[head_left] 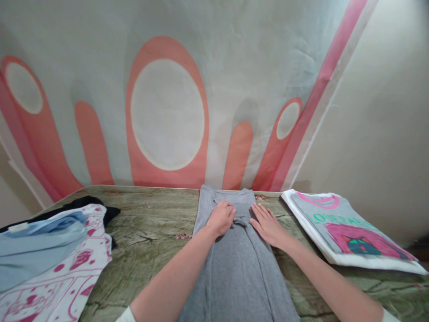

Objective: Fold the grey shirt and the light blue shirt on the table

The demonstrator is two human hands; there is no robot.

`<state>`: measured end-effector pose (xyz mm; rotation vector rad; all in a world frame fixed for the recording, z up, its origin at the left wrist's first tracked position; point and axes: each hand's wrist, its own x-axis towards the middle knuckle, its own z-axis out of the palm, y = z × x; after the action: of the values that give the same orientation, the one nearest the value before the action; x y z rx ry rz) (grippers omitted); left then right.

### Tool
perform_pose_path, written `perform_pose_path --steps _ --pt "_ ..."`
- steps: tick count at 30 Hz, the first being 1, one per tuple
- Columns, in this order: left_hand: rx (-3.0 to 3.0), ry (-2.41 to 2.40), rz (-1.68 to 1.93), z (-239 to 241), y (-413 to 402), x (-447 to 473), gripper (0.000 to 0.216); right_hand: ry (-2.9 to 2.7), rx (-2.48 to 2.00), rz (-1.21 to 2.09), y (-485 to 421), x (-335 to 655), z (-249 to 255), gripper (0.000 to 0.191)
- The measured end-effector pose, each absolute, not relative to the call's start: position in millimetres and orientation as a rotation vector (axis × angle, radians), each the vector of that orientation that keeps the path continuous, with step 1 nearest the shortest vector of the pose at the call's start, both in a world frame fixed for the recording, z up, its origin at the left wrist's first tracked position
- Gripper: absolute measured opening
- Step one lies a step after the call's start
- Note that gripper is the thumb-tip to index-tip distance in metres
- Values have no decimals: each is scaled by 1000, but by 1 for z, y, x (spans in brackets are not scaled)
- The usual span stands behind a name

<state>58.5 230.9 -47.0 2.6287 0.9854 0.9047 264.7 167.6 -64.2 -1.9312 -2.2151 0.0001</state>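
A grey T-shirt (236, 268) lies lengthwise on the table, its long sides folded in towards the middle. My left hand (221, 218) is on its upper part with the fingers curled in, closed on the cloth; a small bunched crease shows just right of the fingertips. My right hand (267, 226) rests flat at the shirt's right edge, fingers stretched out and holding nothing. The shirt's near end runs out of the bottom of the view.
On the right is a stack of folded shirts (335, 223), the top one grey with a pink collar and a cat print. Loose garments (53, 255) in light blue, white-and-pink and black lie at the left. A printed backdrop (167, 112) stands behind the wood-patterned table (150, 250).
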Motion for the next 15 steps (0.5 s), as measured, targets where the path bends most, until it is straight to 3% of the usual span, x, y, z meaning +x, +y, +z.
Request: perform_pose_path --steps 6,15 --pt "2597 1052 857 -45 231 57 29 -2389 -1748 131 140 257 -63 59" --pt "2479 1203 1020 -50 237 57 23 -2392 -1614 19 108 245 -50 50"
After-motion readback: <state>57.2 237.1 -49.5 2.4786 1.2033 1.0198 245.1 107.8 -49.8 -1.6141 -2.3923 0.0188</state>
